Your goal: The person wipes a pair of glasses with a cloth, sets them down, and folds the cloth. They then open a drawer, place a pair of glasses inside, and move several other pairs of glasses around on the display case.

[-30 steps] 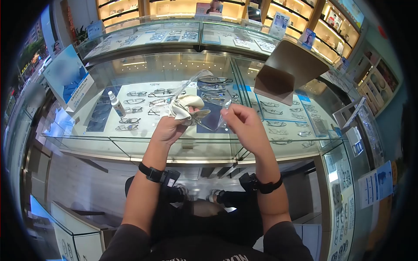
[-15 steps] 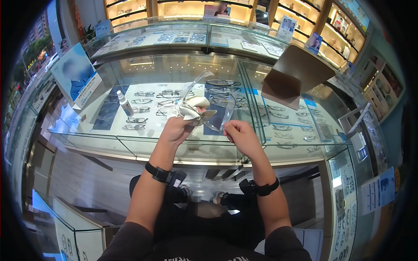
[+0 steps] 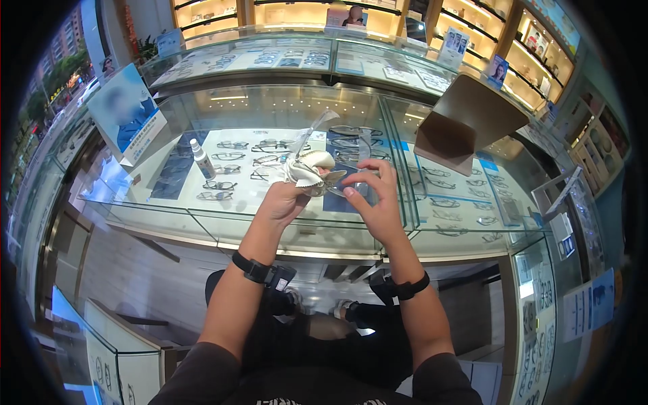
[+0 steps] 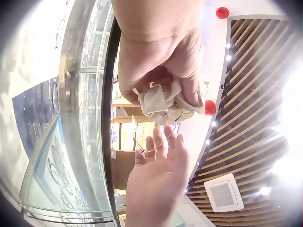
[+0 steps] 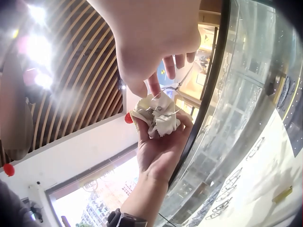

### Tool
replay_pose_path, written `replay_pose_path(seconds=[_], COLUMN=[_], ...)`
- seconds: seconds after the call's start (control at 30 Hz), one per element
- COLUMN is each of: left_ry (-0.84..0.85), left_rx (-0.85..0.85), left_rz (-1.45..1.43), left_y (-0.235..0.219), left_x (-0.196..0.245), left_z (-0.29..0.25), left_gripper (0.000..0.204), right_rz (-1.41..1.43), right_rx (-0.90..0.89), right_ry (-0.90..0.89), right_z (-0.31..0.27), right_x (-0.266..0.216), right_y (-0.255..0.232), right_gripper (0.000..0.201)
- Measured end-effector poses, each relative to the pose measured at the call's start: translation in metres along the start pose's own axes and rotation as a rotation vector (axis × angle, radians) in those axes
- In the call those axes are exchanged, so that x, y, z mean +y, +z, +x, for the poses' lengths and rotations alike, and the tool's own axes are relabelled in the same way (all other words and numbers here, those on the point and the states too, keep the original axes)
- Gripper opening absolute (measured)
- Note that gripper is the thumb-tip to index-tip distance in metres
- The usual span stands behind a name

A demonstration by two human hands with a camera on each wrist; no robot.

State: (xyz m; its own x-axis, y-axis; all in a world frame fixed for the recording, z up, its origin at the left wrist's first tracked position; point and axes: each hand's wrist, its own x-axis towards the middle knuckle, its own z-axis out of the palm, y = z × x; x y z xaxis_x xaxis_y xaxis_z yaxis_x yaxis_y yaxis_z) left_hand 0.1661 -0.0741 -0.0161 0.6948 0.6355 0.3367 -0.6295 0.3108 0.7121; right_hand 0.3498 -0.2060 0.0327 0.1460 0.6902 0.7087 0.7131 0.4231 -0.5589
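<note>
In the head view my left hand (image 3: 280,202) grips a cream cleaning cloth (image 3: 310,169) with jagged edges, bunched around part of a pair of eyeglasses. One clear temple of the eyeglasses (image 3: 327,119) sticks up beyond the cloth. A thin-rimmed lens (image 4: 152,149) shows below the cloth in the left wrist view. My right hand (image 3: 376,206) is just right of the eyeglasses, its thumb and fingers spread apart, fingertips right at the lens side. From the right wrist, the cloth (image 5: 163,116) sits in my left palm, with my right fingertips close above it.
Below my hands is a glass display counter (image 3: 270,223) with rows of spectacle frames inside. A white spray bottle (image 3: 202,159) stands on it to the left, near an advertising stand (image 3: 128,121). A brown mirror stand (image 3: 472,115) is at the right. Behind runs another glass showcase (image 3: 250,61).
My right hand has let go of the eyeglasses' temple, and its fingers have spread and moved up beside the lens. My left hand still grips the cloth. The head view has shifted slightly.
</note>
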Motion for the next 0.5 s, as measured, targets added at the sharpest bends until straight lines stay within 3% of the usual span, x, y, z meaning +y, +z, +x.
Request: replay_pose_path(seconds=[0.23,0.33,0.5], left_ry=[-0.055,-0.030,-0.014], left_rx=[0.003,0.062,0.025], left_rz=[0.059,0.096,0.213], left_y=[0.009,0.016,0.020], left_x=[0.004,0.003,0.004], left_z=[-0.003,-0.004,-0.001], left_gripper=[0.047,0.049,0.050], right_rz=[0.022,0.047,0.194], right_rx=[-0.043,-0.060,-0.076], right_ry=[-0.056,-0.044,0.030], right_z=[0.003,0.002,0.000], right_x=[-0.008,-0.001,0.008], right_y=[0.014,0.018,0.018], right_gripper=[0.011,0.010,0.010])
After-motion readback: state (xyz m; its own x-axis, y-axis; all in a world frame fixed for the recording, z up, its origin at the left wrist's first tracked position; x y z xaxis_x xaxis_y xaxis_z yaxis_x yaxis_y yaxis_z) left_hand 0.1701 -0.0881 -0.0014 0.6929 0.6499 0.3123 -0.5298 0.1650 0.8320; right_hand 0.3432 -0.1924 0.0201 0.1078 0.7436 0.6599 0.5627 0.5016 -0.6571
